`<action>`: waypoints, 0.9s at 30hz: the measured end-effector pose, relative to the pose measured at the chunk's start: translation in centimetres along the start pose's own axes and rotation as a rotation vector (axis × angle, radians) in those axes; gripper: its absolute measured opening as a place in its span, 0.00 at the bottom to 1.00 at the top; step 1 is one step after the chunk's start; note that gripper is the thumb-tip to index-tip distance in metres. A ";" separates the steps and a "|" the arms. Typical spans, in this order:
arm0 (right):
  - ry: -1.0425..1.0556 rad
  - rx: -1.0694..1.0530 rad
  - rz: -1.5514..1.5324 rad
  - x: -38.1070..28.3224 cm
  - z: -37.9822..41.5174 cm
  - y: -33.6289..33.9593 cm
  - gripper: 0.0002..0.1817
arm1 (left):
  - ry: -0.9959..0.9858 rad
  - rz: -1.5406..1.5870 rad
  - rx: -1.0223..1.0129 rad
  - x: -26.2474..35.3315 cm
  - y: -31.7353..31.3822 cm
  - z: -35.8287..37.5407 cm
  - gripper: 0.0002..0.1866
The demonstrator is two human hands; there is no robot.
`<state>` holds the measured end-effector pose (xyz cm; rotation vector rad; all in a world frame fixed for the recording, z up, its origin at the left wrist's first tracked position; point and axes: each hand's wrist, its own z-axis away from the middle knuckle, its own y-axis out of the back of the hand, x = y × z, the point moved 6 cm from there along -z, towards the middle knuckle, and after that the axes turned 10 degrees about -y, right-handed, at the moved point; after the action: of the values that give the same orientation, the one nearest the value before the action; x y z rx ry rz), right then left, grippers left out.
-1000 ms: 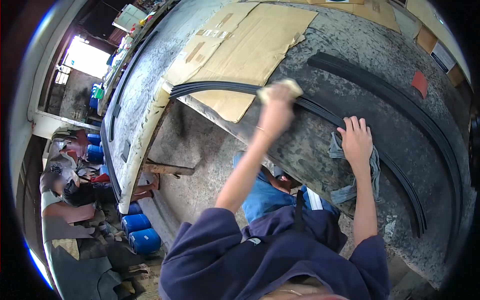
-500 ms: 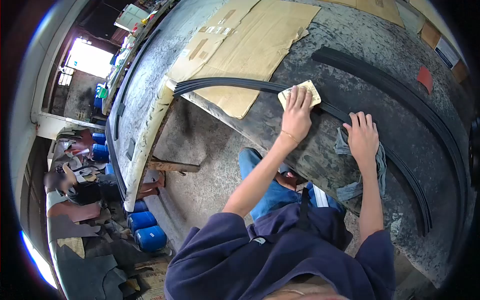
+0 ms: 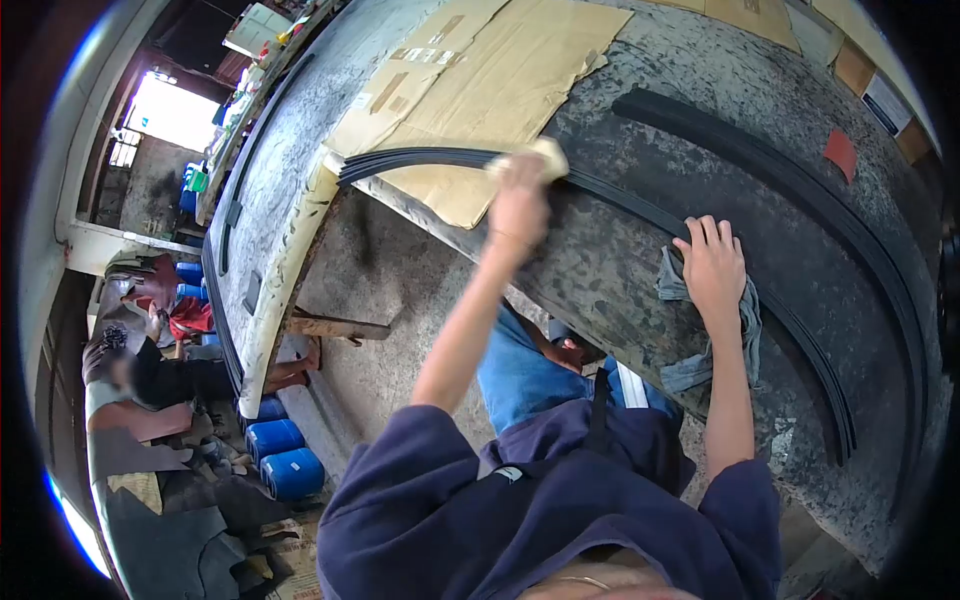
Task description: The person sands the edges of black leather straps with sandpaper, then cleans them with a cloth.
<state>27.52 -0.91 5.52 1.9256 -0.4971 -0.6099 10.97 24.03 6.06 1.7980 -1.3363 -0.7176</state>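
My left hand [image 3: 518,208], blurred by motion, grips a cream-coloured rectangular block [image 3: 543,158] that looks like a sponge or pad. The block lies on top of a bundle of long thin black strips [image 3: 625,200], which bends across the table from the near edge to the right. Farther along the same bundle, my right hand [image 3: 714,265] rests on the strips with its fingers apart and stretched out. Beneath that hand and wrist is a crumpled grey-blue rag [image 3: 688,372], partly hidden by the forearm.
A second black strip bundle [image 3: 760,165] curves along the table [image 3: 620,300] beyond the first. Flattened cardboard [image 3: 490,85] and a red piece [image 3: 841,156] lie there too. At left, a person [image 3: 175,375] sits near blue drums [image 3: 291,472] and dark sheet scraps.
My left hand has slid the cream-coloured block leftward along the strips, toward the cardboard. My right hand stays at its spot on the strips. The seated person has shifted, and something red shows beside them.
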 end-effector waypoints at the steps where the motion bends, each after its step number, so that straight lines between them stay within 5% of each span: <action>1: -0.006 -0.018 -0.019 -0.2 -0.1 0.1 0.19 | 0.150 0.024 -0.036 -5.6 1.1 0.4 0.21; 5: -0.011 0.008 -0.037 0.1 -0.1 0.0 0.19 | 0.500 0.173 -0.035 -8.4 1.5 -0.9 0.22; 10: -0.018 0.002 -0.014 0.1 0.0 0.0 0.19 | -0.036 0.245 0.017 13.4 -2.8 -1.4 0.27; 14: -0.015 -0.018 -0.030 0.0 -0.1 0.2 0.19 | -0.061 0.071 -0.014 4.6 0.7 -0.5 0.22; 16: -0.018 0.007 -0.030 0.0 -0.2 0.2 0.19 | 0.215 0.162 -0.024 -5.8 -0.2 0.5 0.22; 19: -0.021 0.026 -0.033 0.0 0.2 0.1 0.19 | 0.290 0.123 0.051 -1.3 -1.3 -1.1 0.22; 22: -0.018 0.004 -0.030 0.2 0.1 0.1 0.19 | -0.049 0.283 0.022 12.0 -2.8 -2.1 0.21; 24: -0.009 -0.004 -0.051 0.2 -0.1 0.2 0.19 | -0.219 0.185 0.024 11.5 -1.5 -1.5 0.19; 27: -0.028 -0.014 -0.044 0.1 -0.1 0.3 0.19 | 0.116 0.119 -0.038 -2.3 -0.6 -0.4 0.20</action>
<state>27.59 -1.02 5.81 1.9220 -0.4677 -0.6677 10.97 26.41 5.77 1.6882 -1.3309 -0.5623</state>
